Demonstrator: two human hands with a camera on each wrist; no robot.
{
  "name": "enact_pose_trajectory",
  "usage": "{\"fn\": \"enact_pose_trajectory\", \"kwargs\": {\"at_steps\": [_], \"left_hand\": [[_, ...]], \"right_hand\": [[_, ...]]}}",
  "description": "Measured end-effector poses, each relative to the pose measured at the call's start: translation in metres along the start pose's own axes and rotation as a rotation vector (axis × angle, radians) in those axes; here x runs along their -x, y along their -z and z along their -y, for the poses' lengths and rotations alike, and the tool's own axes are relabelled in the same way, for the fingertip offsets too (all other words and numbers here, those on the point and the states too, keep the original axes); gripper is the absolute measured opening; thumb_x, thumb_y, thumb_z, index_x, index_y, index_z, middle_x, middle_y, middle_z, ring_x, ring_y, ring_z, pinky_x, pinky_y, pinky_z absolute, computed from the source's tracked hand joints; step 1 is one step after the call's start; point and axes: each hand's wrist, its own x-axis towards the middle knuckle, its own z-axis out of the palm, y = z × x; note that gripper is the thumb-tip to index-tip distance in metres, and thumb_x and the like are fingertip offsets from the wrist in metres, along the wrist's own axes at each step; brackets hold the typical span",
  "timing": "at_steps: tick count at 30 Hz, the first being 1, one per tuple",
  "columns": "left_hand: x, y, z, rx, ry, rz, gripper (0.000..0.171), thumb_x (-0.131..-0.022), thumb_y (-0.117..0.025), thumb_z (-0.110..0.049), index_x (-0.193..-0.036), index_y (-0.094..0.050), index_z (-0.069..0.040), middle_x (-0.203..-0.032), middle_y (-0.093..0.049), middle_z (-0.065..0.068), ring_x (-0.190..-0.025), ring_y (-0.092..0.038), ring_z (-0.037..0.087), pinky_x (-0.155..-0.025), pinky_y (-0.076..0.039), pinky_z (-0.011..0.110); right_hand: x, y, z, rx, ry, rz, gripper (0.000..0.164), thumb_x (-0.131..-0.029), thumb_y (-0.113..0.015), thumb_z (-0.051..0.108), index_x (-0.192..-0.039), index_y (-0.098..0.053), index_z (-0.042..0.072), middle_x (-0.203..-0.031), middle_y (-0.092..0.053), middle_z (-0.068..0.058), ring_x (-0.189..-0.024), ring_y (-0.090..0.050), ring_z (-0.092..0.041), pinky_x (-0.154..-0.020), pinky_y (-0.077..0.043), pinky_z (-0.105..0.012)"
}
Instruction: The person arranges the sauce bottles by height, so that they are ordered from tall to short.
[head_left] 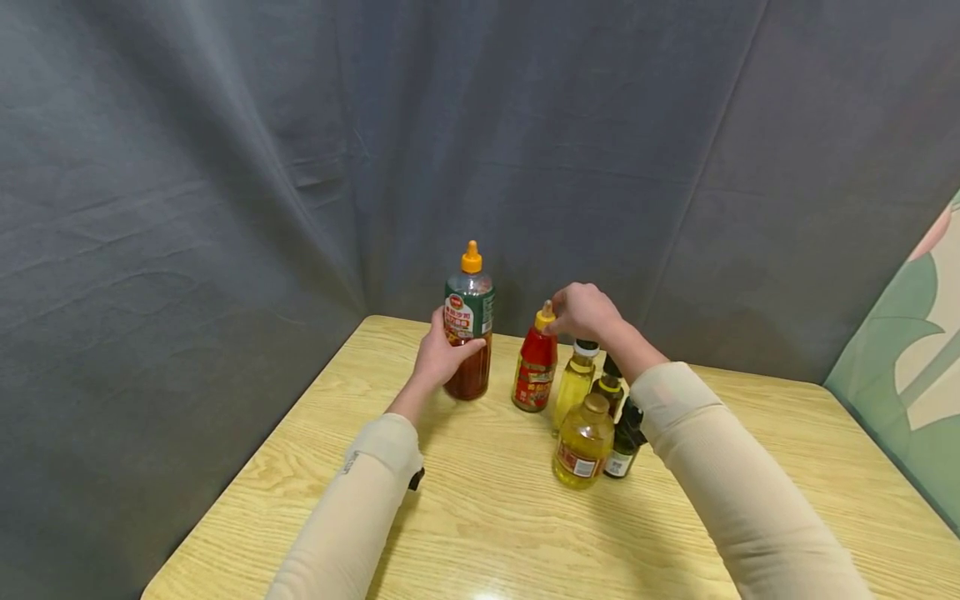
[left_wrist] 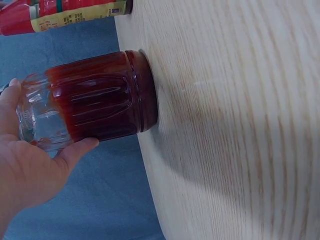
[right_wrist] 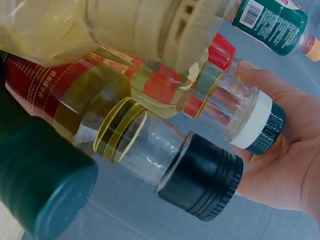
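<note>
My left hand (head_left: 437, 357) grips a large squeeze bottle of dark red sauce (head_left: 471, 371) with an orange nozzle cap and a green label. The left wrist view shows the thumb along the side of this sauce bottle (left_wrist: 95, 100), whose base meets the table. Just to its right, a smaller red sauce bottle (head_left: 536, 362) stands upright. My right hand (head_left: 588, 312) pinches that smaller bottle near its yellow cap. In the right wrist view, oil bottles partly hide the red bottle (right_wrist: 221, 51) and the right hand's (right_wrist: 290, 135) fingertips.
A slim oil bottle (head_left: 573, 385), a round oil jar (head_left: 583, 442), a dark-capped bottle (head_left: 609, 385) and a dark green bottle (head_left: 621, 454) cluster under the right forearm. They stand on a wooden table (head_left: 480, 517). Grey cloth (head_left: 525, 150) hangs behind it.
</note>
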Motion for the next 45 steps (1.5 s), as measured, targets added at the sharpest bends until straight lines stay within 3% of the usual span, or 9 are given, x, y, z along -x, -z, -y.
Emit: {"fn": "enact_pose_trajectory", "kwargs": {"at_steps": [24,37,45], "left_hand": [[-0.001,-0.004,-0.002,0.016,0.015,-0.014,0.092,-0.087,-0.082,-0.036,-0.156,-0.026,-0.017,-0.142,-0.054,0.014,-0.130,-0.052,0.032,-0.111,-0.039,0.049],[-0.001,-0.003,0.000,0.023,0.003,-0.015,0.090,-0.088,-0.081,-0.034,-0.157,-0.026,-0.016,-0.143,-0.053,0.015,-0.131,-0.051,0.033,-0.111,-0.038,0.051],[-0.001,-0.006,0.004,0.031,0.029,-0.003,0.090,-0.089,-0.080,-0.035,-0.157,-0.024,-0.018,-0.146,-0.051,0.014,-0.134,-0.049,0.033,-0.113,-0.036,0.051]], "right_hand": [[-0.007,-0.001,-0.001,-0.020,-0.041,0.014,0.048,-0.088,-0.080,0.027,-0.125,-0.068,-0.001,-0.126,-0.065,-0.021,-0.107,-0.062,-0.036,-0.089,-0.054,-0.047],[-0.009,-0.005,-0.002,-0.034,-0.049,0.022,0.045,-0.089,-0.078,0.026,-0.124,-0.068,0.000,-0.122,-0.066,-0.020,-0.103,-0.062,-0.034,-0.088,-0.054,-0.046],[-0.008,-0.008,-0.005,-0.069,-0.033,0.039,0.044,-0.089,-0.078,0.026,-0.122,-0.067,-0.001,-0.119,-0.066,-0.020,-0.100,-0.061,-0.033,-0.087,-0.054,-0.045]]}}
